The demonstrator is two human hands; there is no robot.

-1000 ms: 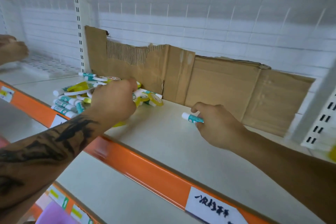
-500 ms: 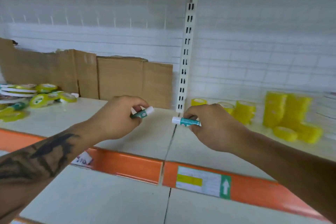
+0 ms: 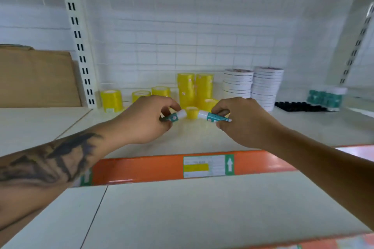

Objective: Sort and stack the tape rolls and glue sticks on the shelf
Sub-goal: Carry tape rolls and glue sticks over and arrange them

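We find tape rolls [image 3: 194, 87] stacked at twelve o'clock. Left hand [image 3: 145, 121] and right hand [image 3: 242, 121] each pinch a glue stick [image 3: 212, 117] in curled fingers; these remain unplaced.

Head view – forward, downward, near shelf [image 3: 202, 141].

This is a shop aisle. White metal shelves [image 3: 202, 208] hang on slotted uprights [image 3: 78, 38], each with an orange price rail [image 3: 141, 168] bearing a printed price label [image 3: 208, 166]. Stock stands in rows: yellow tape rolls [image 3: 194, 89], stacked white tape rolls [image 3: 253, 87] and teal glue sticks [image 3: 324, 98].
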